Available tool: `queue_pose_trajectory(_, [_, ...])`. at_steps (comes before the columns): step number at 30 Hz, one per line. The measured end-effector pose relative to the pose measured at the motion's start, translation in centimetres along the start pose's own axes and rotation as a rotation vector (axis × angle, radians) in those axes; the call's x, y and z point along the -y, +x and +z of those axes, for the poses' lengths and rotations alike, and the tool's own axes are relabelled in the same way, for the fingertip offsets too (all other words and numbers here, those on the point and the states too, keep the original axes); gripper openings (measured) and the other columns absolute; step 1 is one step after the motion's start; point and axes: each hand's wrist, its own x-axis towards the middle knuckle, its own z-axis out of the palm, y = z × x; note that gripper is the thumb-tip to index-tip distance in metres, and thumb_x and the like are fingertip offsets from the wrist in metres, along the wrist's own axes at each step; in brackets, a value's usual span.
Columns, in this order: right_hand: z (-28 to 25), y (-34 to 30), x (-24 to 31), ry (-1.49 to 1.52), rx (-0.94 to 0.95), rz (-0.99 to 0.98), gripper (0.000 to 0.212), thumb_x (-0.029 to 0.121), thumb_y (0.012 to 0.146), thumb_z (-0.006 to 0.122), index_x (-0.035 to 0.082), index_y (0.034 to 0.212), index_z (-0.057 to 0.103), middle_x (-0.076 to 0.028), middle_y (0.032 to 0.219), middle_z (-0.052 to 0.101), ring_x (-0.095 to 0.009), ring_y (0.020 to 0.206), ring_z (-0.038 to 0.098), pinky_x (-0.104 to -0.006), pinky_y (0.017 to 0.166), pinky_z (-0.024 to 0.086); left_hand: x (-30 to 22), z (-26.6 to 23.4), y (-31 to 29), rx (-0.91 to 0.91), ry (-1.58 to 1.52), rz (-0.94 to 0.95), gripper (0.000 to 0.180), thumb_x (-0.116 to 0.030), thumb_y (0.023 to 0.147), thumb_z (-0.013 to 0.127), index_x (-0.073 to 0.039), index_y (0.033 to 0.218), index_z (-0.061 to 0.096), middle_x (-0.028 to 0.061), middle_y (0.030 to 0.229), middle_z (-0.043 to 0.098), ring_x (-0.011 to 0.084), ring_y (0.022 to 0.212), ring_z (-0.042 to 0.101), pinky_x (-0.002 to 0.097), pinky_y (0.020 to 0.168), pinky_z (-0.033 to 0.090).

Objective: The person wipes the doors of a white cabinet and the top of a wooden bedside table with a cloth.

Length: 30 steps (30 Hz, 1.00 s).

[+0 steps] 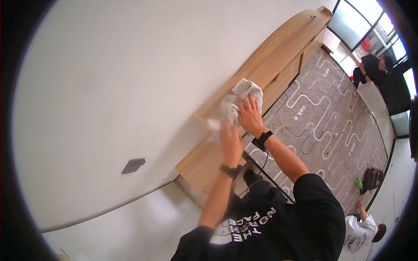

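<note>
A bunched white cloth [247, 88] lies over the light wooden cabinet top [272, 54], along the wall. My right hand [251, 116] has its fingers bent over the cloth and grips it, with folds standing up past the fingertips. Just left of it, my left hand [231, 141] touches the blurred lower part of the same cloth. Motion smears the left fingers, so their grip cannot be made out. Both wrists wear dark bands, and a thin cable hangs from the right one.
A grey wall fitting [133, 165] sits on the white wall [109, 87]. Patterned carpet [322, 117] spreads right of the cabinet. One person [372, 71] is at the far right, another [362, 230] at the lower right, near a dark bag [372, 178] and a green object [359, 183].
</note>
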Motion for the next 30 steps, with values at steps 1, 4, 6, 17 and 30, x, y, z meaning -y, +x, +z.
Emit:
queue_pose_trajectory(1, [0.0, 0.4, -1.0, -0.027, 0.002, -0.019, 0.056, 0.018, 0.079, 0.049, 0.001, 0.131, 0.035, -0.021, 0.127, 0.037, -0.041, 0.127, 0.023, -0.0541, 0.104, 0.019, -0.2, 0.0, 0.3, -0.005, 0.001, -0.002, 0.044, 0.002, 0.070, 0.056, 0.002, 0.114, 0.048, 0.0271, 0.128, 0.037, 0.0417, 0.121, 0.033, 0.0475, 0.101, 0.028])
queue_pose_trajectory(4, [-0.2, 2.2, -5.4, -0.105, 0.008, -0.016, 0.058, 0.019, 0.079, 0.051, 0.003, 0.132, 0.035, -0.021, 0.126, 0.038, -0.040, 0.127, 0.025, -0.0525, 0.104, 0.020, -0.9, 0.2, 1.6, -0.078, -0.009, 0.046, 0.055, 0.004, 0.067, 0.055, -0.004, 0.121, 0.048, 0.0213, 0.115, 0.045, 0.0386, 0.111, 0.041, 0.0464, 0.094, 0.035])
queue_pose_trajectory(6, [-1.4, 4.0, -8.2, -0.071, -0.037, 0.018, 0.059, 0.027, 0.077, 0.053, 0.004, 0.130, 0.038, -0.021, 0.127, 0.038, -0.039, 0.126, 0.026, -0.0510, 0.104, 0.020, -0.9, 0.7, 3.0, -0.028, -0.060, 0.079, 0.050, -0.001, 0.069, 0.059, 0.000, 0.117, 0.046, 0.0248, 0.129, 0.037, 0.0398, 0.122, 0.033, 0.0471, 0.099, 0.031])
queue_pose_trajectory(17, [-1.6, 5.4, -10.5, -0.173, 0.042, 0.079, 0.075, 0.035, 0.072, 0.055, -0.002, 0.132, 0.032, -0.023, 0.128, 0.036, -0.042, 0.127, 0.021, -0.0557, 0.103, 0.016, -2.3, 3.6, 5.6, 0.014, -0.047, 0.006, 0.052, 0.001, 0.069, 0.056, 0.000, 0.120, 0.044, 0.0240, 0.129, 0.036, 0.0397, 0.123, 0.032, 0.0460, 0.099, 0.031])
queue_pose_trajectory(30, [-4.0, 9.1, -16.2, -0.176, -0.055, 0.121, 0.074, 0.035, 0.071, 0.059, 0.000, 0.131, 0.035, -0.020, 0.126, 0.040, -0.039, 0.123, 0.029, -0.0520, 0.104, 0.019, -4.3, 4.3, 9.6, 0.000, -0.032, 0.148, 0.052, -0.003, 0.067, 0.059, -0.004, 0.118, 0.048, 0.0178, 0.131, 0.037, 0.0330, 0.124, 0.034, 0.0434, 0.093, 0.034])
